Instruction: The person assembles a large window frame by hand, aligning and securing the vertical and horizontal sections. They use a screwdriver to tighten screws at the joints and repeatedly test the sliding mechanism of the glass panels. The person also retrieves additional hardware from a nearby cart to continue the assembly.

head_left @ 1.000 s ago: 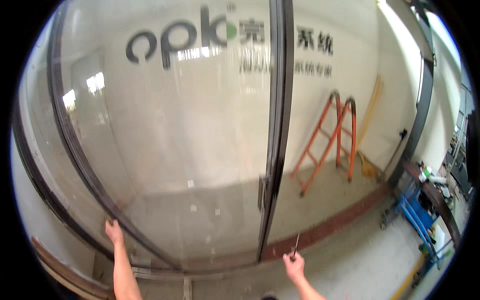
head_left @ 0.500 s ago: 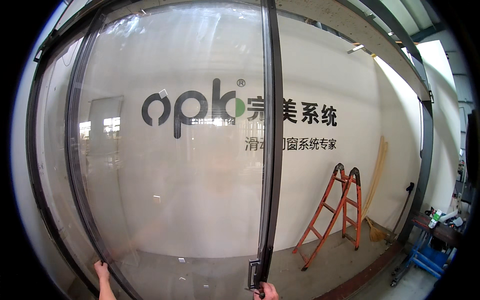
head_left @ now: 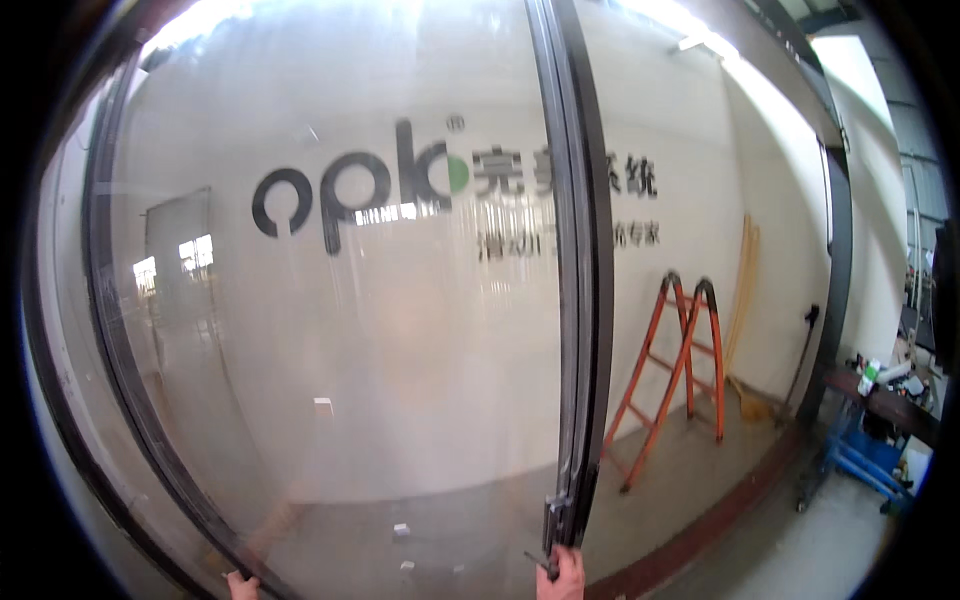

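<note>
A large glass sliding door panel (head_left: 400, 330) with dark metal frames fills the middle of the view. At the bottom left, my left hand (head_left: 242, 586) is closed against the panel's left frame bar (head_left: 160, 440), only its fingers showing. My right hand (head_left: 566, 577) is low on the right frame bar (head_left: 583, 300), just below the door handle (head_left: 556, 515). Its fingers are closed round a thin dark piece (head_left: 541, 565) that sticks out to the left; whether this is a lever or a tool I cannot tell. Small pale stickers (head_left: 322, 406) show on the glass.
Behind the door is a white wall (head_left: 400, 440) with large dark lettering. An orange folding stepladder (head_left: 665, 380) stands on the floor to the right. Beyond it are wooden strips (head_left: 743, 300), a broom (head_left: 752, 402) and a blue wheeled cart (head_left: 865, 465) with items.
My view has shifted and tilted, with some blur. The right frame bar now covers lettering farther right. Both hands stay low at the frame bars and sit lower in view.
</note>
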Motion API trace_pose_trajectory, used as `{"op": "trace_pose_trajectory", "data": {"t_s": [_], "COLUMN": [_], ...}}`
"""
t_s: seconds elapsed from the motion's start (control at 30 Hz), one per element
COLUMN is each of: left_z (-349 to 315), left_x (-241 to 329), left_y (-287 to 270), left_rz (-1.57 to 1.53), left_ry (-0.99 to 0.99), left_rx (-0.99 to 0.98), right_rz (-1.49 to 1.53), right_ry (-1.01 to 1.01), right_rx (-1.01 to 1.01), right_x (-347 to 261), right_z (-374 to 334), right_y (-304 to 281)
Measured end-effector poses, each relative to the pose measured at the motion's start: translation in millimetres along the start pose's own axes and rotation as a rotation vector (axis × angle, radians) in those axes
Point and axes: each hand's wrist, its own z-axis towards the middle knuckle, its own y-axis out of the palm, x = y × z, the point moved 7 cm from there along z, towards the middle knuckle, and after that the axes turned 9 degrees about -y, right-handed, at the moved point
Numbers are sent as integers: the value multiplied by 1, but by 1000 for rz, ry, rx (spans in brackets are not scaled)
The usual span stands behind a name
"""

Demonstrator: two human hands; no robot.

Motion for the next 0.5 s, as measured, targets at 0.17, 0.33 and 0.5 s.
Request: {"op": "trace_pose_trajectory", "data": {"t_s": [0.17,0.33,0.5], "left_z": [-19,3,-3], "left_x": [34,21,55], "left_y": [-1,-21,2], "left_rz": [254,173,210], "left_ry": [116,21,-28], "left_rx": [-62,-162,-82], "right_rz": [32,67,238], "right_ry": [-89,-65,73], "right_rx": [29,-74,-358], "right_x": [4,13,45], "right_z": [-1,4,12], "right_y": [3,6,46]}}
